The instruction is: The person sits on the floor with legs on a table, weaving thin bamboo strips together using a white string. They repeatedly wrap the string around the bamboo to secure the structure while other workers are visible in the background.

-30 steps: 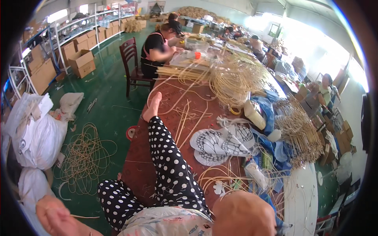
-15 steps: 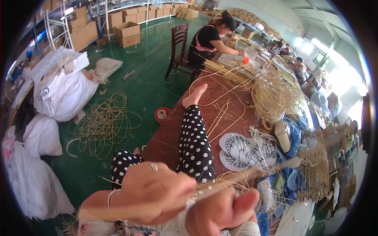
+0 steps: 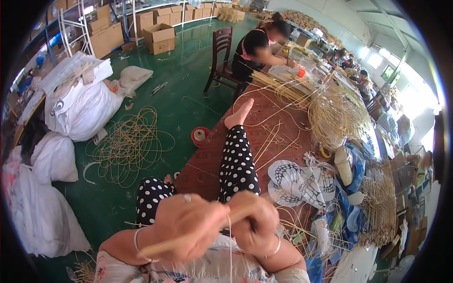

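Close together above my lap, both hands are closed. My left hand [image 3: 184,224], with a ring on a finger, grips a thin tan strip [image 3: 163,247] that looks like split cane and is smeared by motion. My right hand [image 3: 259,217] is curled round the strip's other end, its fingertips partly hidden. From between the hands a white cord [image 3: 230,247] hangs down; which fingers pinch it I cannot tell. My leg in polka-dot trousers [image 3: 235,160] stretches along the reddish-brown tabletop [image 3: 198,165]. Right of it lie white wing shapes with black veins [image 3: 288,181].
Loose cane strips [image 3: 271,141] and a large coil of cane [image 3: 332,115] lie on the table. Wire-like frames [image 3: 377,203] are stacked at right. At left are tangled cane [image 3: 134,146] and white sacks [image 3: 80,113]. A co-worker [image 3: 259,47] sits at the far table edge.
My right hand has turned over and come up against the left, its thumb no longer pointing out right. The strip's far end no longer sticks out rightward, and the hanging cord now shows.
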The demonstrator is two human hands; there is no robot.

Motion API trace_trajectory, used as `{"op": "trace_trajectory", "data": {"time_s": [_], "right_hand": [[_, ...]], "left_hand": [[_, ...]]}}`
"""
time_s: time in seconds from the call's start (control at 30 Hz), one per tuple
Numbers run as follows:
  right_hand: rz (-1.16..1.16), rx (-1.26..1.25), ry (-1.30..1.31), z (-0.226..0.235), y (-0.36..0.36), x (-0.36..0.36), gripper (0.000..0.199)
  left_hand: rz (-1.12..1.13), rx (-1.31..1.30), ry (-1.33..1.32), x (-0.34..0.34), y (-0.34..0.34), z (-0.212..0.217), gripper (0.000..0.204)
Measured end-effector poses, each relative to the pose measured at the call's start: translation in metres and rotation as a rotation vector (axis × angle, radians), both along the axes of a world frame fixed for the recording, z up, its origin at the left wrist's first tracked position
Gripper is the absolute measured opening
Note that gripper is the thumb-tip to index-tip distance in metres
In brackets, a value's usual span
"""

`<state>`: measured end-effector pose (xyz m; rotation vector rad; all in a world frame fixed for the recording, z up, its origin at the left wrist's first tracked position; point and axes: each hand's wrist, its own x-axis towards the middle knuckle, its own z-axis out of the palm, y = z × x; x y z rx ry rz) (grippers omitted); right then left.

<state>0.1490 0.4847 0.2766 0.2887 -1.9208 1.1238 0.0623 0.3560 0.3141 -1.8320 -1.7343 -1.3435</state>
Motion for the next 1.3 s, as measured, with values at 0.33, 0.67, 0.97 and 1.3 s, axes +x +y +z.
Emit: {"op": "trace_trajectory", "data": {"time_s": [0.33,0.67,0.97,1.3], "right_hand": [[0.237,-0.149,-0.316,0.005,0.004,0.004,0.009],[0.892,-1.176,-0.256,0.009,0.018,-0.034,0.041],[-0.062,-0.926,-0.212,-0.052,0.103,-0.145,0.058],[-0.297,0.167,-0.029,-0.014,0.008,-0.016,0.023]], "left_hand": [[0.118,0.036,-0.089,-0.018,0.015,-0.027,0.012],[-0.025,0.18,0.004,0.01,-0.006,0.007,0.013],[-0.055,0.127,-0.106,0.017,-0.012,0.01,0.018],[0.091,-0.038,-0.181,-0.007,0.015,-0.034,0.014]]}}
